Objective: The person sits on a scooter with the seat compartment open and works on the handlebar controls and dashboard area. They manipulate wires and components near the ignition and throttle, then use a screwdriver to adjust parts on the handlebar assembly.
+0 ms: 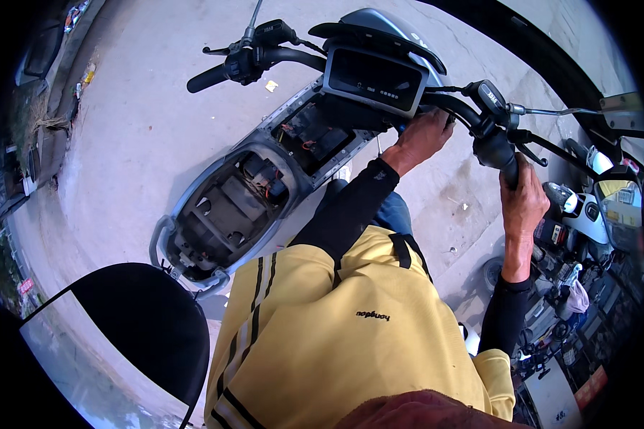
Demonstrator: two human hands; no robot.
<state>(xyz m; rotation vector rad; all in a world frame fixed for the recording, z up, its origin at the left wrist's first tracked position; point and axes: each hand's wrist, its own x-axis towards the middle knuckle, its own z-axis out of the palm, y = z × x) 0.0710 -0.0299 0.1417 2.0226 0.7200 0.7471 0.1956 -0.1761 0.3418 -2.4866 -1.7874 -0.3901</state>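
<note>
An electric scooter with its seat and floor cover off stands before me, its open body frame (229,204) running down to the left. My right hand (524,201) is wrapped round the right handlebar grip (506,166), below the brake lever (535,154). Just under the dashboard display (374,79), my left hand (423,139) reaches in beside the steering column with curled fingers. The dashboard and handlebar partly hide its fingertips, so what they hold does not show. The left handlebar grip (207,79) is untouched.
Wires and parts show inside the open floor compartment (313,136). Mirrors on stalks stick out, the right mirror (622,113) near more parked scooters (587,214). Piled parts (558,314) crowd the right side. Concrete ground (143,93) surrounds the scooter.
</note>
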